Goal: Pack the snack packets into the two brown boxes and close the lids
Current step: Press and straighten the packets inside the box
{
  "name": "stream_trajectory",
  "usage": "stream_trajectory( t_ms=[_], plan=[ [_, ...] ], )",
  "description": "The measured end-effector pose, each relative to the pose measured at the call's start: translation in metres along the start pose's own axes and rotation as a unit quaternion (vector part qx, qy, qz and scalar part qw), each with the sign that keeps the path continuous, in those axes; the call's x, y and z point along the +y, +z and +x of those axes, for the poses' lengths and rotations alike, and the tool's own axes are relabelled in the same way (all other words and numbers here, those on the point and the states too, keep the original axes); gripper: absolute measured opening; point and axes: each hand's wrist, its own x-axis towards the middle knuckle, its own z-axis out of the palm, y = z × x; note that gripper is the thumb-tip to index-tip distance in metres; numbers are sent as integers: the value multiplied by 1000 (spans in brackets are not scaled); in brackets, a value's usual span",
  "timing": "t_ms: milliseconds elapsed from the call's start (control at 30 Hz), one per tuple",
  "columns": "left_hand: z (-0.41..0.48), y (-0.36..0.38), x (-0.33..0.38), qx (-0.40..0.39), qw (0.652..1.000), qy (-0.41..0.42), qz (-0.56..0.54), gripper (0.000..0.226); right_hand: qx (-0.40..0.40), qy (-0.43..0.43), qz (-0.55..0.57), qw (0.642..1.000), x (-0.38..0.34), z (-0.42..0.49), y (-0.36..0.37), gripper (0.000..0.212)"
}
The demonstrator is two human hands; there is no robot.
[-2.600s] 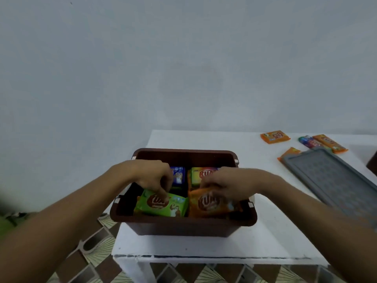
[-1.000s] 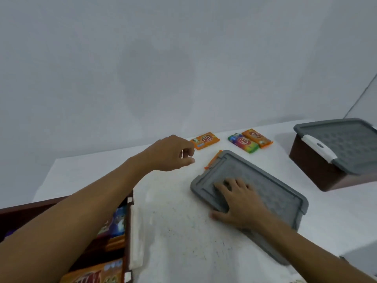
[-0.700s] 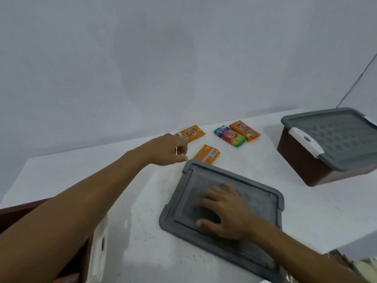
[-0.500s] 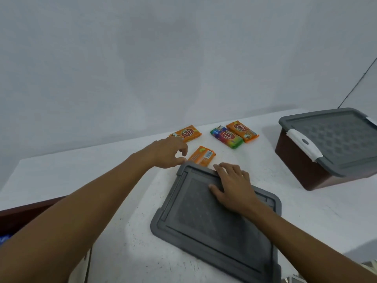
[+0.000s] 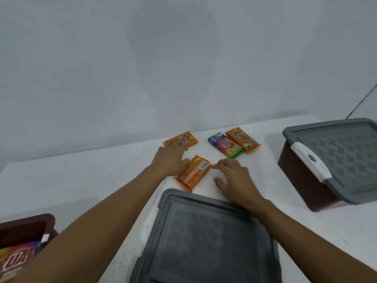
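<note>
— What did the room look like?

— A plain pale wall (image 5: 183, 58) rose behind a white desk (image 5: 71, 180) whose top was faintly speckled with grime.

— And the boxes?

— The closed brown box (image 5: 295, 176) stood at the right, grey lid on. Only a corner of the open brown box (image 5: 26, 225) showed at the lower left, with a packet inside, well apart from everything else. A loose grey lid (image 5: 204, 242) lay flat in the middle, nearest the person.

— Which packets were out?

— Four, all beyond that lid. A rainbow packet (image 5: 225, 148) and a right orange packet (image 5: 242, 139) lay side by side, touching. A far orange packet (image 5: 185, 139) lay left of them. The near orange packet (image 5: 192, 172) lay just past the lid's far edge, its long axis running from near-left to far-right.

— And the hands?

— Both were open and gripped nothing. The left hand (image 5: 171, 160) stretched over the far orange packet's near end, and its thumb side seemed to touch the near orange packet, though blur left that unsure. The right hand (image 5: 234, 180) rested spread on the desk just right of that packet, which lay between the two hands.

— Which hand was better placed?

— The left, I'd judge, since the open brown box lay on its side.
</note>
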Motion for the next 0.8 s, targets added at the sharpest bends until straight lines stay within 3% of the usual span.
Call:
stream_trajectory(
  t_ms=[167, 233, 300, 433, 500, 633, 800],
  plan=[
    [21, 11, -19, -28, 999, -35, 7, 61, -129, -127, -57, 982, 9, 42, -3, 64],
    [24, 15, -24, -6, 999, -39, 24, 59, -146, -138, -63, 978, 5, 50, 0, 69],
    [26, 14, -26, 36, 997, -39, 50, 57, -130, -135, -71, 980, 3, 56, 1, 72],
    [27, 13, -30, 39, 998, -44, 5, 59, -110, -173, -95, 974, 4, 60, -1, 67],
    [27, 10, -34, 21, 998, -57, -31, 65, -110, -184, -98, 972, 4, 57, -3, 62],
    [16, 0, -41, -69, 989, -111, -73, 99, -87, -153, -70, 982, 4, 52, -10, 47],
    [-7, -12, -47, -97, 983, -126, -91, 88, -41, -101, -70, 991, -4, 57, -13, 36]
  ],
)
